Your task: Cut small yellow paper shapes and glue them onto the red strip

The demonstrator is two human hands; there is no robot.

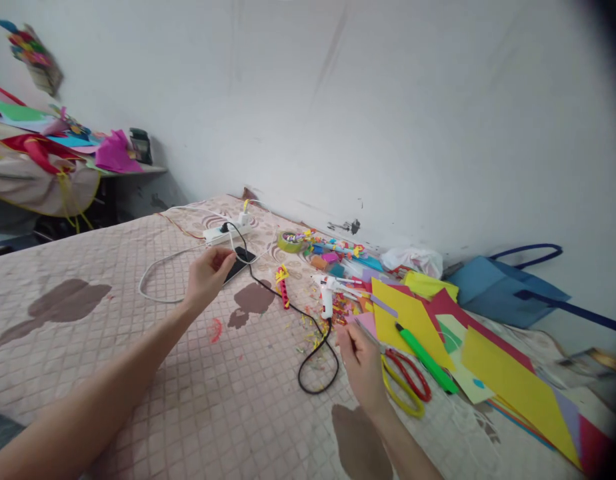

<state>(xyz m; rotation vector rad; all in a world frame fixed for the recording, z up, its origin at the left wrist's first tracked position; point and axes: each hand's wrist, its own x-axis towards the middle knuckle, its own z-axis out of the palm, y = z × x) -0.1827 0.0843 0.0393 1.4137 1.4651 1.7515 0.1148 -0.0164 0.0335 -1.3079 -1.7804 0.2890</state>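
Note:
My left hand (208, 272) hovers over the bed-like quilted cover, thumb and fingertips pinched together; whatever they hold is too small or hidden to make out. Just past it lies a black phone (239, 264), partly covered by the hand. My right hand (361, 363) is closed too, fingers curled against the thumb, and I cannot see what is in it. Above it sits a white glue gun (327, 300) with a looping black cord (302, 373). Beside that hand are scissors with red and yellow handles (405, 390). A pink strip with a yellow top (283, 288) lies between the hands.
A white power strip (227, 231) with plugs and cables lies at the back. Yellow sheets (513, 380), a green cutter-like tool (427, 359), a tape roll (290, 241) and paper scraps spread along the right. A blue bag (503, 290) leans against the wall.

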